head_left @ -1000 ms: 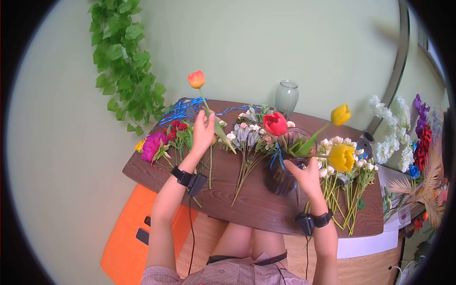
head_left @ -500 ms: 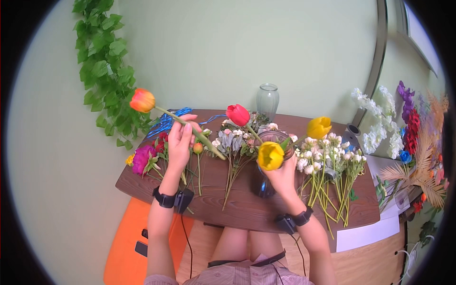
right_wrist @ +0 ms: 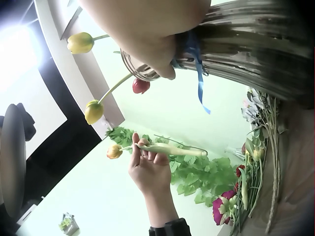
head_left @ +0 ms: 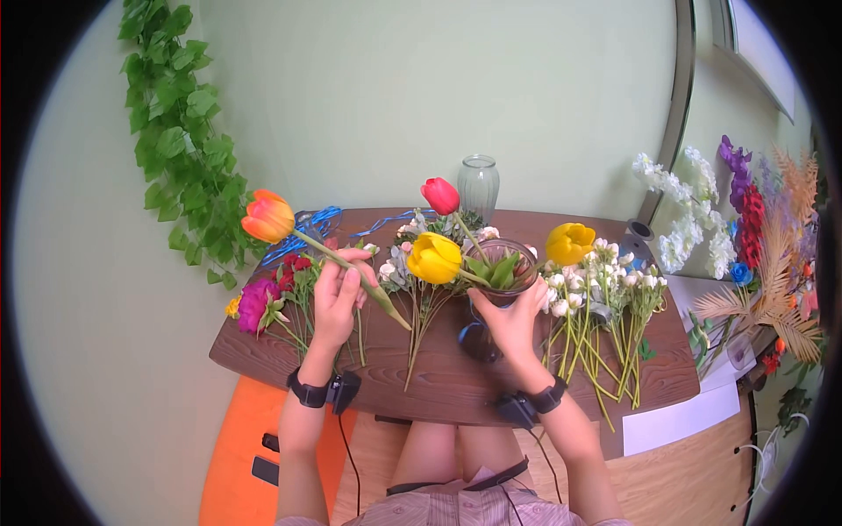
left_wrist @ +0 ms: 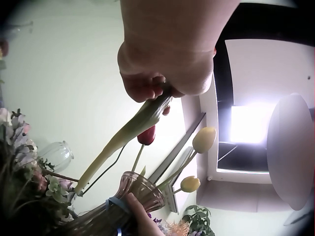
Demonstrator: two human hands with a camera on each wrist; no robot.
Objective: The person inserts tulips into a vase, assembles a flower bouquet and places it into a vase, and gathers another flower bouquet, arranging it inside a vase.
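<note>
My left hand (head_left: 335,294) pinches the stem of an orange tulip (head_left: 268,216). Its bloom leans to the left, and the pale stem end points down to the right, short of the vase. With my right hand (head_left: 513,320) I grip the neck of a ribbed glass vase (right_wrist: 246,44), just under the rim, with the thumb against the glass. A blue ribbon (right_wrist: 199,83) is tied round that neck. Standing in the vase are a red tulip (head_left: 440,195) and two yellow tulips, one bloom (head_left: 435,258) leaning left and the other (head_left: 570,244) right.
Behind stands a clear glass vase (head_left: 479,188). White roses (head_left: 605,280) lie at the table's right, a pale mixed bunch (head_left: 395,267) at the middle, a magenta flower (head_left: 256,307) at the left. Blue ribbon strands (head_left: 303,237) lie at the back; a green vine (head_left: 180,131) hangs on the wall.
The orange tulip has swung from nearly upright to leaning left. In my right hand the vase has turned, bringing one yellow bloom across to the left. The head view has shifted too.
</note>
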